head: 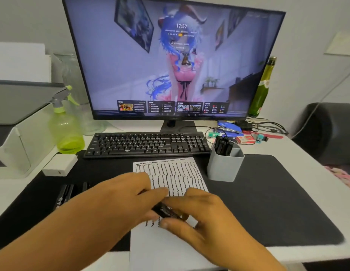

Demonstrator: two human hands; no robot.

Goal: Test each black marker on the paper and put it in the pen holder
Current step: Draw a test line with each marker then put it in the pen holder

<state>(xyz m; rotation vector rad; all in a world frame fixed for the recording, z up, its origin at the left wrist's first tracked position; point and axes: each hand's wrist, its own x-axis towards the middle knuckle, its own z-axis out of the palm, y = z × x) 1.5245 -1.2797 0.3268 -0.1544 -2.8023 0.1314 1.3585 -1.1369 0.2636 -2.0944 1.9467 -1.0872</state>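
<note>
Black marker [166, 211] held over the paper [176, 178] — both hands on it.
Left hand [129, 196] and right hand [197, 210] fingers pinch it; next it likely gets capped, then goes into the pen holder [225, 165] — beside the paper.

The black marker [166, 211] is largely hidden between the left hand [129, 194] and right hand [201, 214], its tip and cap unseen. Both hands cover the middle of the white squiggle-marked paper [170, 177], whose lower edge leaves the picture.
</note>
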